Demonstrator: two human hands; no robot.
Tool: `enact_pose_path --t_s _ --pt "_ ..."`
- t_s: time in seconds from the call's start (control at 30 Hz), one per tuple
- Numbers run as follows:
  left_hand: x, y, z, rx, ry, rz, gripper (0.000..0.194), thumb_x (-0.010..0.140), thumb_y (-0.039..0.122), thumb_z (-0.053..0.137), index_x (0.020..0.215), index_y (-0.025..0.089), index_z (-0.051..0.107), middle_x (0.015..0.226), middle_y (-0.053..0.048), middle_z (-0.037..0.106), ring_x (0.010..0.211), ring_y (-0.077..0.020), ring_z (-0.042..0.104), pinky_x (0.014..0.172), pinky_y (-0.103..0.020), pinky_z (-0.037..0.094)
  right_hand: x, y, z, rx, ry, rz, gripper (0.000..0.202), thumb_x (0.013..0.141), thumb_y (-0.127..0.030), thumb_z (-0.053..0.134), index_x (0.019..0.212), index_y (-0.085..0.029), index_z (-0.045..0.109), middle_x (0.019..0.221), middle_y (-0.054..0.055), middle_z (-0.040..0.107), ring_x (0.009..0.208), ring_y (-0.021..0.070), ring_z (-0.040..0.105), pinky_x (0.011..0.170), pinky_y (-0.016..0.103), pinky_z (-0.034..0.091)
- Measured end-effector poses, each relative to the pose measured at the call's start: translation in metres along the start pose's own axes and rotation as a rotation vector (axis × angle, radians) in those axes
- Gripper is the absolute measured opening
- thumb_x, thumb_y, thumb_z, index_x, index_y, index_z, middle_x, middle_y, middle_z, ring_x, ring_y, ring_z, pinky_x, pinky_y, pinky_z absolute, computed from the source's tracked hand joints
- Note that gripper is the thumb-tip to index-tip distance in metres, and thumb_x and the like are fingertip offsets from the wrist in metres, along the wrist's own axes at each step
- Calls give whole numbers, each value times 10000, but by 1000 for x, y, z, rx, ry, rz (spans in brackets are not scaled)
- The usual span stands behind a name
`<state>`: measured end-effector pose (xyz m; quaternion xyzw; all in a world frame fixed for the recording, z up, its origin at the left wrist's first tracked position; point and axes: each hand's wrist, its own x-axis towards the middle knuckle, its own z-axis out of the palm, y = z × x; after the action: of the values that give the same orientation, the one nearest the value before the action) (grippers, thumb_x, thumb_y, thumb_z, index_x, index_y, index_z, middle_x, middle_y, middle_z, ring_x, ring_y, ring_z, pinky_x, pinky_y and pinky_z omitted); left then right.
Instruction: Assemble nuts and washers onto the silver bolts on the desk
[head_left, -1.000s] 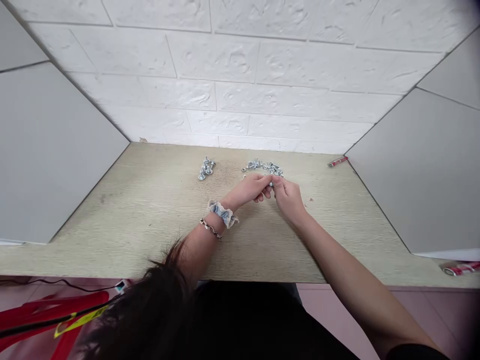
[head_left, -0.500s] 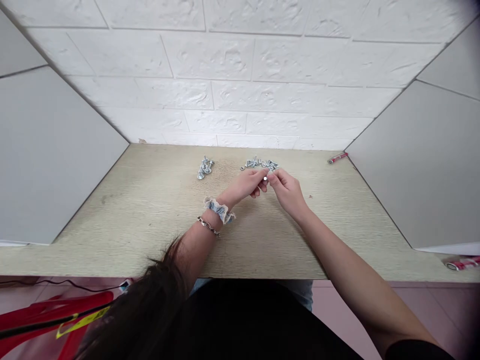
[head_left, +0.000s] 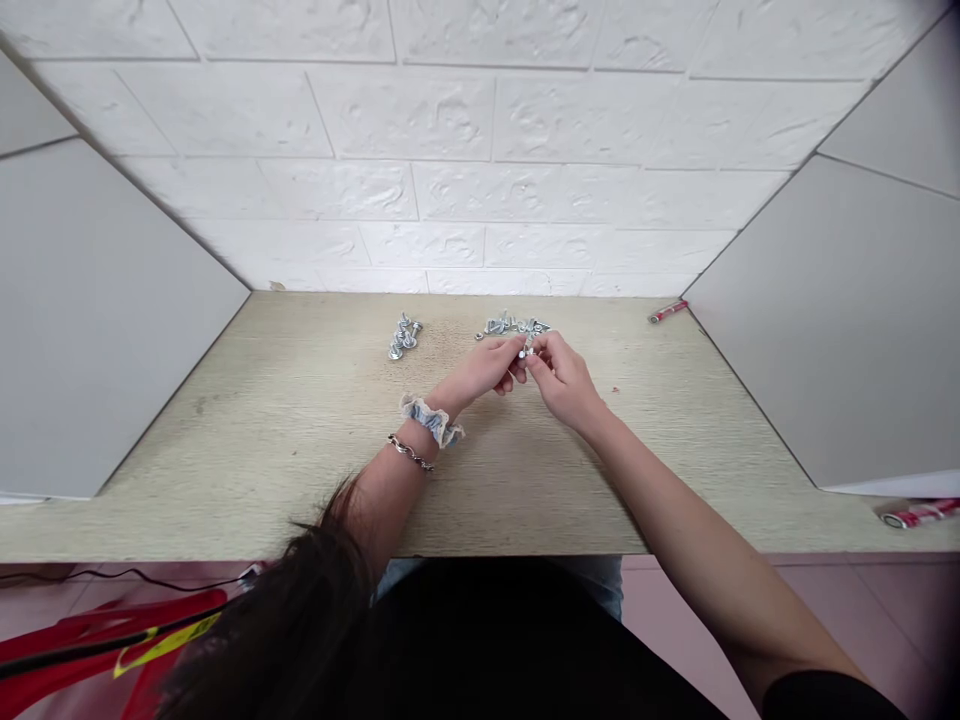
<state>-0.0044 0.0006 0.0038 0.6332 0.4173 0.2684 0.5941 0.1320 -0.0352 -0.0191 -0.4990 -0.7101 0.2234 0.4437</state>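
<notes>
Between my two hands, just above the tabletop, is a small silvery bolt (head_left: 526, 351); whether a nut or washer sits on it is too small to tell. My left hand (head_left: 487, 370) pinches it from the left, its other fingers curled. From the right, the thumb and forefinger of my right hand (head_left: 561, 378) close on the same bolt. Right behind my hands lies a loose pile of bolts and small hardware (head_left: 511, 324), partly hidden by my fingers. A single nut (head_left: 478, 337) rests at its left end. Further left is a cluster of bolts with washers (head_left: 403, 338).
The wooden tabletop (head_left: 255, 420) ends at a white brick-pattern wall (head_left: 450, 190), with grey panels (head_left: 127, 320) on both sides. One red cylinder (head_left: 667, 312) lies at the back right, another red cylinder (head_left: 919, 514) at the front right edge.
The right hand has turned a little around the bolt, and its fingers now show more of it. The whole view has shifted slightly. The piles stay as they were.
</notes>
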Motion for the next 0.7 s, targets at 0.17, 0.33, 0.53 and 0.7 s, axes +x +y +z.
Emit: enact_pose_path --t_s 0.17,0.33,0.53,0.7 --pt "-1 1 -1 -10 -17 -17 363 902 397 340 728 130 513 602 -10 516 422 -63 434 390 -169 346 0 9 1 -33 49 -92 344 634 -92 431 952 -218 403 954 38 532 874 191 477 751 335 384" --pt "-1 3 -1 7 -28 -30 385 908 382 322 670 128 488 604 -11 516 424 -58 433 403 -173 350 -1 8 0 -28 137 2 110 792 -288 467 864 -211 434 862 24 521 809 180 488 678 302 382" --pt "-1 2 -3 37 -52 -13 389 903 399 329 663 131 478 618 -21 533 439 -56 445 421 -166 360 0 5 0 -56 86 95 438 865 -532 382 610 -183 450 581 -10 454 577 134 444 559 265 326" --pt "0 1 -3 22 -36 -27 359 904 360 331 665 128 466 620 -23 530 429 -53 435 409 -162 348 0 4 1 -113 86 90 346 863 -445 418 638 -186 456 581 -14 475 560 128 441 544 259 325"
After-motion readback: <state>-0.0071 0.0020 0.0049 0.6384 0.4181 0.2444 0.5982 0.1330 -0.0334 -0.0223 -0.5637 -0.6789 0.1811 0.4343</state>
